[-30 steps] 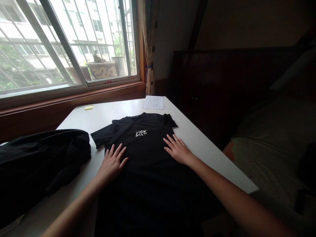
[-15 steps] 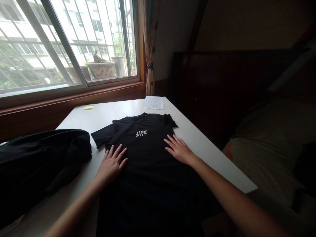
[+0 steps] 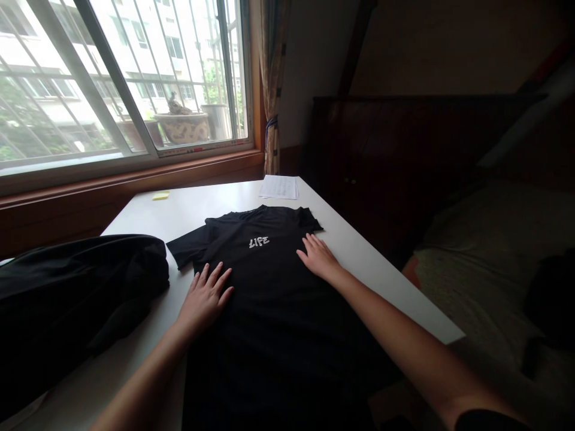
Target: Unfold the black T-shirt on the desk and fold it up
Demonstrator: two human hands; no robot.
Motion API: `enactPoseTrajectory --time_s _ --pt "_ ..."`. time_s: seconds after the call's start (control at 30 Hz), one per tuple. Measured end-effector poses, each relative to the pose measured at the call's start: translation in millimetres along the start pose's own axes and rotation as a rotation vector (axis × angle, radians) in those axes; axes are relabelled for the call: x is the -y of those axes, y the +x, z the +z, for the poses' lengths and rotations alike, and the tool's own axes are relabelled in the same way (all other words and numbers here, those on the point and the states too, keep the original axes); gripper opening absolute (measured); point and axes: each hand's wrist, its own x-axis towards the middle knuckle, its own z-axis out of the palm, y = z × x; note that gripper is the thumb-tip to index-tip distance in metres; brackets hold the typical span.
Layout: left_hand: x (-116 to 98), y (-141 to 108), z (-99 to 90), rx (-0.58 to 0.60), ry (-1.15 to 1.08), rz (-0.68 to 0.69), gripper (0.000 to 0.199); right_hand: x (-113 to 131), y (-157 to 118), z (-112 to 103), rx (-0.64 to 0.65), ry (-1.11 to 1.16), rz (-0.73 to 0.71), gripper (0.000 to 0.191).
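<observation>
A black T-shirt [image 3: 265,287] with white lettering on its chest lies spread on the white table [image 3: 381,269], its collar toward the far end. My left hand [image 3: 205,296] rests flat on the shirt's left side, fingers spread. On the right side, just below the sleeve, my right hand [image 3: 318,257] lies flat with its fingers stretched out. Neither hand grips the cloth. The lower part of the shirt runs out of view in deep shadow near me.
A heap of black cloth [image 3: 85,293] lies on the table's left side. Papers [image 3: 278,187] and a yellow pad [image 3: 160,196] sit at the far end. Beyond are a barred window [image 3: 179,72] and a tied curtain [image 3: 271,90]. A dark wooden cabinet [image 3: 386,143] stands at the right.
My right hand has slid a little away from me, up along the shirt's right edge toward the sleeve. The left hand stays in nearly the same place.
</observation>
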Motion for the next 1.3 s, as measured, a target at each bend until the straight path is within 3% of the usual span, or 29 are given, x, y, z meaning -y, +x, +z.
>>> enactPoseTrajectory --time_s 0.2,0.4,0.77,1.3 --pt "1 0 1.0 0.000 -0.014 -0.001 0.056 8 11 10 0.020 0.027 0.091 0.073" --pt "0 -1 -0.9 0.000 -0.011 -0.003 0.056 4 9 10 -0.010 0.006 0.054 0.067" --pt "-3 0 -3.0 0.017 0.026 -0.004 0.056 -9 20 1 0.135 -0.021 0.013 0.071" --pt "2 -1 -0.2 -0.008 -0.006 0.019 0.056 -35 18 -1 0.091 0.044 -0.110 0.071"
